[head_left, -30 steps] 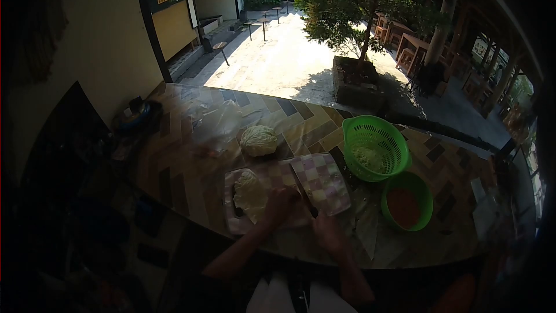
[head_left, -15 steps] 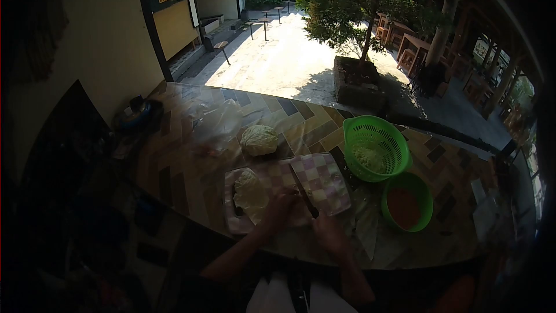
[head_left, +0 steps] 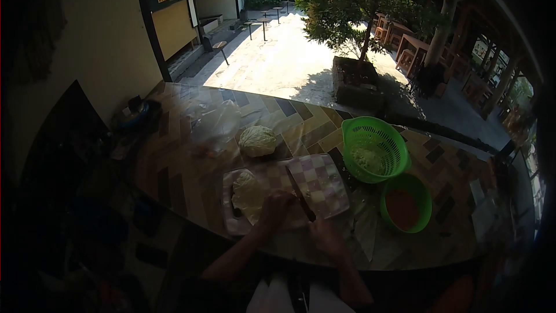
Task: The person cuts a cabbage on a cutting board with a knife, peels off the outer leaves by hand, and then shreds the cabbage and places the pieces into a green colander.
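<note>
My right hand (head_left: 326, 235) is wrapped round the handle of a knife (head_left: 299, 193), whose blade points away from me over a pink-and-white checked cutting board (head_left: 327, 182). My left hand (head_left: 277, 206) is closed, fingers curled close to the left side of the blade. Whatever its fingers hold is hidden in shadow. Beside it, on the left part of the board, lies a pale cut piece of cabbage (head_left: 246, 191). Small pale bits are scattered right of the blade. A rounder cabbage (head_left: 258, 141) sits on the table just beyond the board.
Right of the board stands a green colander (head_left: 375, 124) with pale shredded pieces inside. A green bowl (head_left: 425, 206) with orange-brown contents touches or nearly touches it. A clear plastic bag (head_left: 217, 119) lies at the back left of the tiled table (head_left: 174, 168).
The knife and both hands have shifted only slightly, the left hand a little to the left. The board, cabbages and green containers stay where they were.
</note>
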Action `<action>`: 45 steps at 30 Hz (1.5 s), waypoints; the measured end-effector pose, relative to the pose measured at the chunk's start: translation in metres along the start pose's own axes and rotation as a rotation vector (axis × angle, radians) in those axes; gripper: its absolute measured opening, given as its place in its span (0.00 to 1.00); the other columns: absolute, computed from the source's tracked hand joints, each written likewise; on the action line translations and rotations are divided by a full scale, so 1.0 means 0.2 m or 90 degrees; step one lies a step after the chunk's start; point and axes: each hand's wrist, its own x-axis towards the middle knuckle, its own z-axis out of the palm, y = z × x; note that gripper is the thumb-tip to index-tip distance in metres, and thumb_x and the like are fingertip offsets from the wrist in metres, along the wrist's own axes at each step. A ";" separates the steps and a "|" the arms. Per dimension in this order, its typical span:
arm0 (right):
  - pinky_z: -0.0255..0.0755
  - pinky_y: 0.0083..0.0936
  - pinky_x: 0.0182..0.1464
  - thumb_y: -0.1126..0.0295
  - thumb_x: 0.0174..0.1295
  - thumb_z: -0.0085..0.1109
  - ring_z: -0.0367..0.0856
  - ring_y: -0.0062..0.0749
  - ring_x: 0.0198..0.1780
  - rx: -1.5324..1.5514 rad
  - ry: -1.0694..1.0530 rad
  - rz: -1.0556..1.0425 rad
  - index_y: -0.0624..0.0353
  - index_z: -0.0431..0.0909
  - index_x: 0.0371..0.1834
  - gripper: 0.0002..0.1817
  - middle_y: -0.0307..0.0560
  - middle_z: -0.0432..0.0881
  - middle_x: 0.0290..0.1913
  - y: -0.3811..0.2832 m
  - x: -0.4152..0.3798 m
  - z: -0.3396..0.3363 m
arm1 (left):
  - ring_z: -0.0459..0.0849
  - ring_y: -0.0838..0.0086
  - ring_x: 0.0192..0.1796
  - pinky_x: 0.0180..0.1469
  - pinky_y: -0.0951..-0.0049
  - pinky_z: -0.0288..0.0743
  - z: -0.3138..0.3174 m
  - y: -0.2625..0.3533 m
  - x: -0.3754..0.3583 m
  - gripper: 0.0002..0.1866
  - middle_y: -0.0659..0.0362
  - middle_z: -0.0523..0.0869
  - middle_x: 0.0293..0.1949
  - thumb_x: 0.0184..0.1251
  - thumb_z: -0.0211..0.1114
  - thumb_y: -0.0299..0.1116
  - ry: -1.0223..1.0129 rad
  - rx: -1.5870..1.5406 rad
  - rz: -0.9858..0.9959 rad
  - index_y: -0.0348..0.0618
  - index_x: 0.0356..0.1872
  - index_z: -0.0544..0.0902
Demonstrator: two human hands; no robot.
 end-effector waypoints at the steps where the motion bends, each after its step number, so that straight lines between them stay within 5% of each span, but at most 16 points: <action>1: 0.73 0.56 0.43 0.64 0.71 0.45 0.80 0.69 0.42 -0.021 0.004 0.037 0.69 0.65 0.52 0.17 0.73 0.81 0.38 -0.02 -0.01 0.03 | 0.86 0.53 0.41 0.47 0.58 0.79 -0.01 0.01 0.00 0.09 0.46 0.87 0.37 0.55 0.61 0.25 -0.009 0.000 -0.002 0.39 0.36 0.87; 6: 0.73 0.56 0.45 0.64 0.71 0.45 0.80 0.68 0.44 -0.093 0.049 0.098 0.70 0.65 0.54 0.18 0.74 0.81 0.39 -0.02 0.01 0.21 | 0.86 0.54 0.45 0.51 0.58 0.79 -0.01 0.02 0.00 0.11 0.45 0.87 0.42 0.56 0.60 0.25 -0.035 0.020 0.001 0.38 0.39 0.87; 12: 0.72 0.56 0.48 0.66 0.71 0.44 0.78 0.69 0.49 -0.060 0.001 -0.054 0.70 0.65 0.56 0.18 0.73 0.80 0.42 0.03 0.09 0.02 | 0.85 0.53 0.46 0.52 0.59 0.78 -0.01 0.00 -0.01 0.13 0.46 0.87 0.41 0.56 0.60 0.25 -0.028 0.008 0.039 0.38 0.41 0.87; 18: 0.72 0.55 0.50 0.64 0.71 0.44 0.77 0.69 0.50 -0.026 -0.015 0.143 0.70 0.64 0.56 0.19 0.74 0.80 0.43 -0.11 -0.02 0.10 | 0.85 0.53 0.45 0.50 0.58 0.77 -0.03 0.00 -0.01 0.11 0.45 0.87 0.39 0.58 0.61 0.27 -0.024 -0.068 -0.056 0.37 0.39 0.87; 21: 0.72 0.56 0.50 0.63 0.71 0.44 0.78 0.69 0.50 -0.034 0.097 0.082 0.69 0.65 0.55 0.19 0.73 0.80 0.43 0.00 0.06 0.26 | 0.86 0.54 0.44 0.49 0.60 0.78 -0.02 -0.03 -0.01 0.10 0.46 0.87 0.38 0.59 0.61 0.27 -0.002 -0.040 0.003 0.37 0.38 0.88; 24: 0.72 0.55 0.49 0.63 0.71 0.44 0.78 0.69 0.49 -0.047 0.046 0.088 0.69 0.66 0.54 0.19 0.73 0.80 0.42 -0.05 0.10 0.15 | 0.87 0.54 0.42 0.48 0.60 0.79 -0.02 -0.04 -0.01 0.09 0.46 0.88 0.37 0.60 0.62 0.27 -0.008 -0.026 0.020 0.37 0.38 0.88; 27: 0.71 0.55 0.49 0.63 0.71 0.45 0.78 0.69 0.49 -0.011 0.008 -0.049 0.70 0.66 0.54 0.19 0.73 0.80 0.42 0.04 0.14 0.07 | 0.85 0.53 0.43 0.48 0.58 0.77 -0.03 -0.03 -0.02 0.08 0.45 0.87 0.38 0.61 0.62 0.27 -0.024 -0.049 -0.015 0.37 0.37 0.88; 30: 0.71 0.55 0.48 0.64 0.71 0.46 0.77 0.69 0.49 -0.008 -0.043 0.017 0.71 0.66 0.54 0.19 0.74 0.79 0.43 -0.02 0.06 0.03 | 0.85 0.51 0.44 0.48 0.57 0.77 -0.07 0.00 0.00 0.08 0.44 0.87 0.38 0.61 0.62 0.26 -0.039 -0.071 -0.044 0.36 0.37 0.87; 36: 0.71 0.55 0.49 0.64 0.70 0.46 0.77 0.69 0.49 -0.041 0.113 0.053 0.70 0.66 0.53 0.18 0.73 0.79 0.44 0.00 0.06 0.30 | 0.85 0.51 0.43 0.48 0.57 0.77 -0.08 -0.02 0.00 0.08 0.44 0.87 0.37 0.59 0.62 0.25 -0.037 -0.041 0.004 0.34 0.37 0.87; 43: 0.71 0.55 0.48 0.65 0.71 0.43 0.78 0.69 0.47 -0.062 -0.006 -0.031 0.70 0.65 0.53 0.17 0.73 0.80 0.39 0.02 0.12 0.09 | 0.85 0.51 0.42 0.49 0.58 0.77 -0.05 -0.08 -0.01 0.08 0.45 0.87 0.36 0.57 0.62 0.23 0.005 -0.040 0.128 0.34 0.36 0.87; 45: 0.71 0.56 0.47 0.66 0.71 0.43 0.78 0.70 0.47 -0.044 0.008 -0.001 0.70 0.65 0.53 0.17 0.73 0.80 0.38 -0.01 0.06 0.09 | 0.85 0.52 0.41 0.48 0.58 0.78 -0.06 -0.04 -0.02 0.08 0.45 0.87 0.35 0.57 0.62 0.24 0.008 -0.064 0.067 0.34 0.35 0.87</action>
